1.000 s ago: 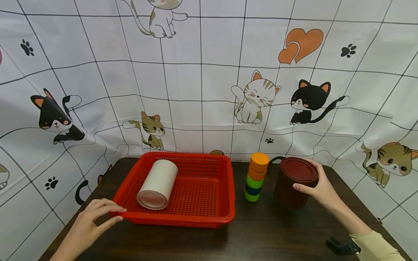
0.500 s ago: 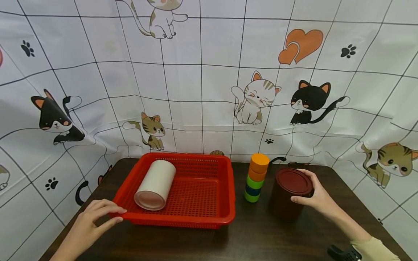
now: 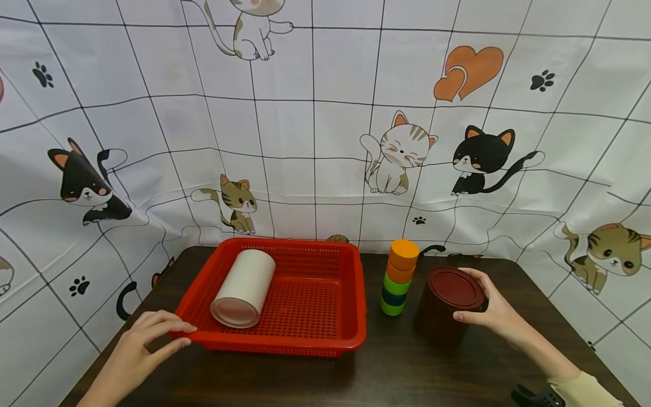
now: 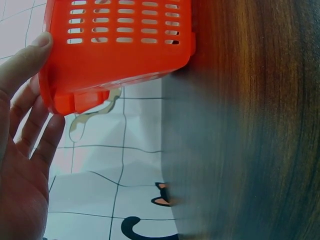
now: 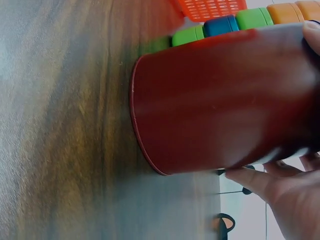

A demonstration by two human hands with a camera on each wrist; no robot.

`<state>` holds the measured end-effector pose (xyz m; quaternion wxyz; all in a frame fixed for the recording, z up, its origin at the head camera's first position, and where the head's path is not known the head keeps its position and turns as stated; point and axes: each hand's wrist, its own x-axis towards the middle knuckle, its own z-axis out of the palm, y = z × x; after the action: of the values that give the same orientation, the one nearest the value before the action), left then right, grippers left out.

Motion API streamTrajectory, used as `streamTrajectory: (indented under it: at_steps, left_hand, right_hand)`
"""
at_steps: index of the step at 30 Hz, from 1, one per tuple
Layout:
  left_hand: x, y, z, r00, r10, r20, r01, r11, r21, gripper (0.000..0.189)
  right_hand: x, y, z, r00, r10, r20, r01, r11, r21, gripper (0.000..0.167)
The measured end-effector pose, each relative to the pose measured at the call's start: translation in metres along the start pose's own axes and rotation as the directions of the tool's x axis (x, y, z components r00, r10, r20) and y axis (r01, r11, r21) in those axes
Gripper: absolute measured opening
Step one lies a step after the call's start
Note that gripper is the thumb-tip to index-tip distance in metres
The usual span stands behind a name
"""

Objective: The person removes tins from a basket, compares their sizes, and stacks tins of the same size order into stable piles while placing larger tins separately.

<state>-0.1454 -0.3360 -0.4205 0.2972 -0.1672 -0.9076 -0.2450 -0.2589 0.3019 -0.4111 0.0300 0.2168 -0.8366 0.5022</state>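
Note:
My left hand [image 3: 137, 350] pinches the front left corner rim of a red perforated plastic basket [image 3: 285, 343]. In the left wrist view, the thumb lies on one side of the basket's rim [image 4: 47, 80] and the fingers on the other. A white cylindrical canister [image 3: 245, 288] lies on its side inside the basket, at the left. On the right, my right hand [image 3: 488, 311] grips the upper part of an upright dark red lidded canister [image 3: 445, 316], thumb in front and fingers behind. Whether that canister's base touches the table cannot be told.
Between the basket and the red canister stands a column of stacked round pieces [image 3: 395, 282], orange, green and dark blue. Everything is on a dark wooden table [image 3: 396, 367]. A white cat-print sheet [image 3: 315, 141] hangs behind it and at both sides.
My right hand has brought the dark red canister nearer to me and slightly left. The white canister has rocked slightly in the basket. My left hand has stayed on the rim.

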Motion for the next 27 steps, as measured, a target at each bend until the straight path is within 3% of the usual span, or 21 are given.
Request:
streamTrajectory:
  at_steps: [12, 27]
  left_hand:
    - [-0.001, 0.000, -0.003, 1.000, 0.005, -0.009, -0.005, 1.000, 0.003, 0.044]
    - [0.000, -0.001, -0.001, 1.000, 0.016, -0.022, -0.016, 1.000, -0.004, 0.046]
  right_hand:
    - [0.004, -0.002, -0.007, 0.997, -0.037, 0.061, 0.034, 0.998, 0.051, 0.085]
    - [-0.001, -0.003, -0.014, 0.997, -0.019, 0.068, 0.019, 1.000, 0.004, 0.084]
